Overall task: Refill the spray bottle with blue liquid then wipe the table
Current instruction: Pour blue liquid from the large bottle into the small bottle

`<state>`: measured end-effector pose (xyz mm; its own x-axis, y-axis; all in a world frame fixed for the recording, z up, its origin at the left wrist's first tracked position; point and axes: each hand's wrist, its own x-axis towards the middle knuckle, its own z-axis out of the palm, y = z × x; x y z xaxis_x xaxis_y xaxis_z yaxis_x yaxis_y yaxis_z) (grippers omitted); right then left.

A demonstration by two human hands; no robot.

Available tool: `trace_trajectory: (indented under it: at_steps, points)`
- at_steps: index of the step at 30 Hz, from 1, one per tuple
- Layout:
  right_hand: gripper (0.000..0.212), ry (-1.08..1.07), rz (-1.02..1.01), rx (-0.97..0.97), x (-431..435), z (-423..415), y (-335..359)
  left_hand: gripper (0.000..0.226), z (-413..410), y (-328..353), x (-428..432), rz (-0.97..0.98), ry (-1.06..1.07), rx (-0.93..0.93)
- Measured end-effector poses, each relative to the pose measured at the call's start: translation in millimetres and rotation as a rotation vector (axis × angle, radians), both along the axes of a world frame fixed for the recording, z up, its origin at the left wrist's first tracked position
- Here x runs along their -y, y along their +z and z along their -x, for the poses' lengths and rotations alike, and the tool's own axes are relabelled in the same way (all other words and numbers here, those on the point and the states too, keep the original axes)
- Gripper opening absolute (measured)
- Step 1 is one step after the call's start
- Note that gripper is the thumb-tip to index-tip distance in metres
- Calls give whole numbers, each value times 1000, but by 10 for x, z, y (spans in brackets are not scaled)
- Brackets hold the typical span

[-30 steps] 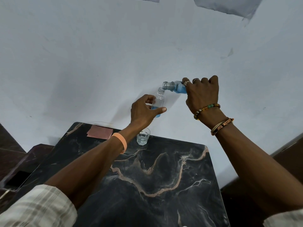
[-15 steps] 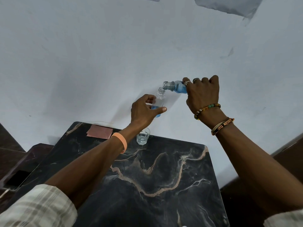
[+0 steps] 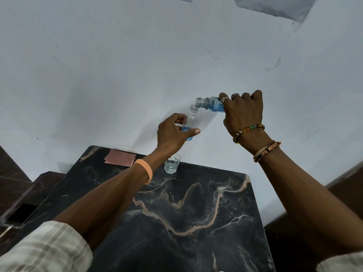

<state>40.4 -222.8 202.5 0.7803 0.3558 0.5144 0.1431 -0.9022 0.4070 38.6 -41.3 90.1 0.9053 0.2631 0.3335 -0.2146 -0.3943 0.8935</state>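
Spray bottle (image 3: 191, 118), uncapped and holding a little blue, sits gripped in the left hand (image 3: 172, 132). Just beside it, the right hand (image 3: 243, 112) clamps a refill bottle (image 3: 211, 104), tipped mouth over mouth. This looks like the pouring step; next it needs a steady tilt, then capping and wiping the bench (image 3: 196, 213).

Two bottles (image 3: 192, 114) (image 3: 211, 105), one glass (image 3: 172, 164), one cloth (image 3: 120, 158), one table (image 3: 196, 216).

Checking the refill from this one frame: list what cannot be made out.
Head view: refill bottle, body wrapped by right hand.
Head view: spray bottle, base behind left hand.
Head view: any stream between necks, too thin to see.
Head view: table, near edge cut off at the bottom.
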Motion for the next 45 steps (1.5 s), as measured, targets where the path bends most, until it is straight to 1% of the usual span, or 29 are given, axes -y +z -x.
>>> trace_trajectory:
  at_steps: [27,38,45]
  points:
    - [49,-3,7,12,-7,23,27,64,-20,-20,-2,0,8,9]
    - [48,1,7,17,-31,43,46,59,3,-10,-27,3,4,13]
    - [48,0,11,7,-43,46,54,62,7,-11,-35,-3,10,18]
